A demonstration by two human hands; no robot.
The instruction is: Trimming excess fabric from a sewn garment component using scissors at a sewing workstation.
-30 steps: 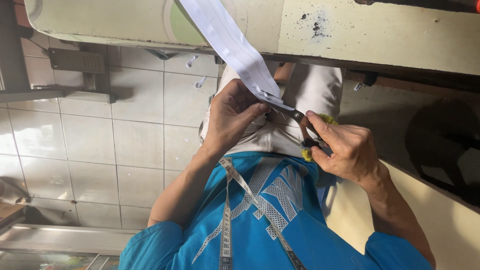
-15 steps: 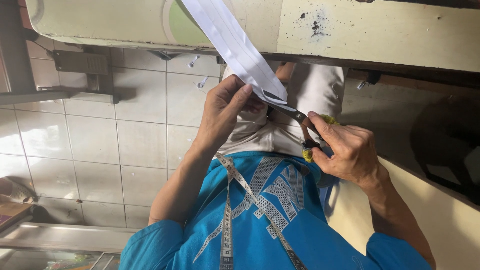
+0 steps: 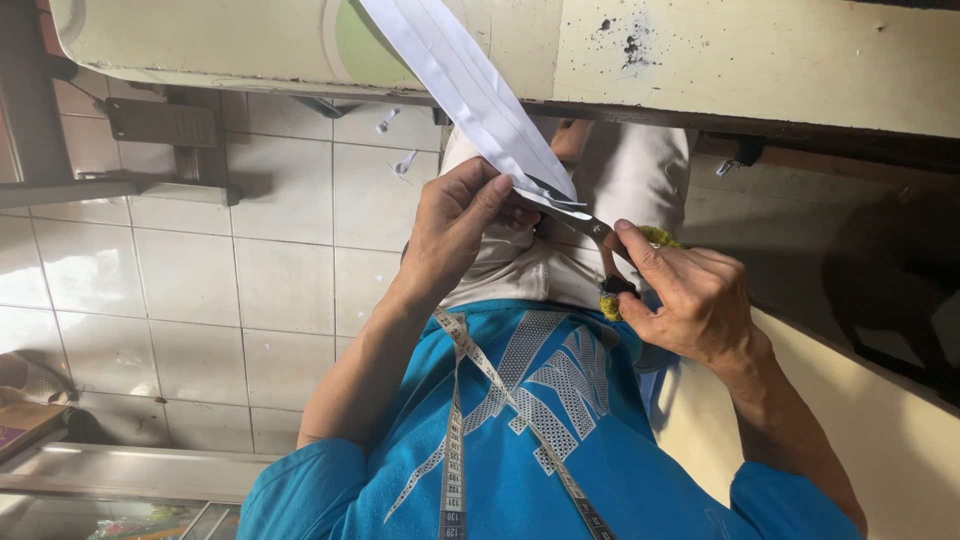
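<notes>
White-tiled floor (image 3: 250, 290) beneath cream table (image 3: 780, 60)

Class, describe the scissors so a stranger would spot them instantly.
Start at the pale table edge along the top and follow the white folded strip down to its tip. There the scissors bite it: dark blades, yellow-wrapped handles, held in the right hand.

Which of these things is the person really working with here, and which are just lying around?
In use:
- white fabric strip, pinched by the left hand
- scissors, held in the right hand, blades at the strip's end

Just there:
- measuring tape around the neck
- scraps on the tiled floor
- table
</notes>
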